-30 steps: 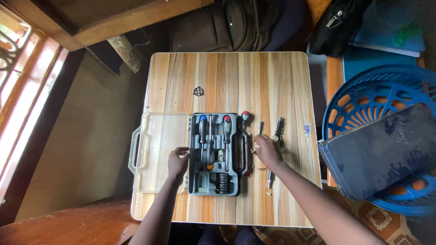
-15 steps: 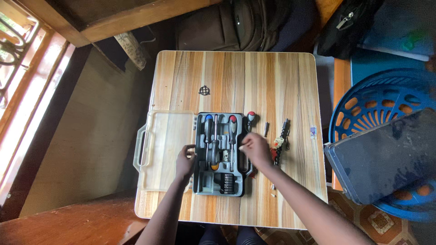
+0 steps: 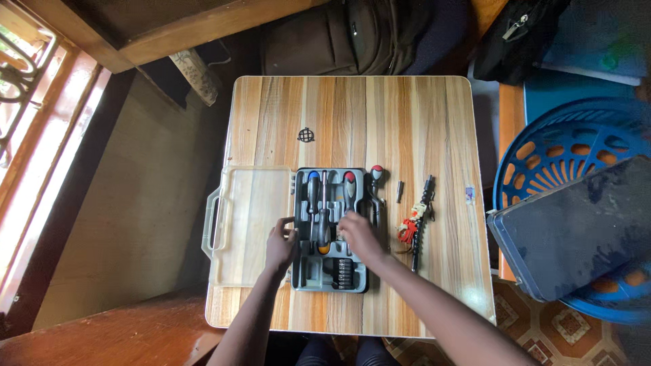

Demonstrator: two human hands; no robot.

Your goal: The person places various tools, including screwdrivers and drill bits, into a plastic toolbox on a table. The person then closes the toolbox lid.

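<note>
An open tool case lies on a wooden table (image 3: pixel 352 115). Its grey tray (image 3: pixel 302 270) holds screwdrivers with blue (image 3: pixel 312 186) and red (image 3: pixel 348 184) handles and a row of bits (image 3: pixel 342 272). The clear lid (image 3: pixel 247 224) is folded out to the left. My left hand (image 3: pixel 280 245) rests on the tray's left edge by the hinge, fingers spread. My right hand (image 3: pixel 360 237) hovers over the tray's middle, fingertips drawn together near the red-handled screwdriver. Whether it holds a small piece is hidden.
Right of the tray lie a red-capped driver (image 3: pixel 375 176), a small bit (image 3: pixel 399 191), a black flexible shaft (image 3: pixel 422 215) and a red-and-white item (image 3: pixel 408 229). A blue basket (image 3: pixel 563 152) under a dark flat case (image 3: pixel 576 227) stands at the right. A backpack (image 3: pixel 339 34) sits beyond the table.
My right hand moved left from the loose tools on the table to above the tray. My left hand stayed at the tray's left edge. The camera shifted slightly.
</note>
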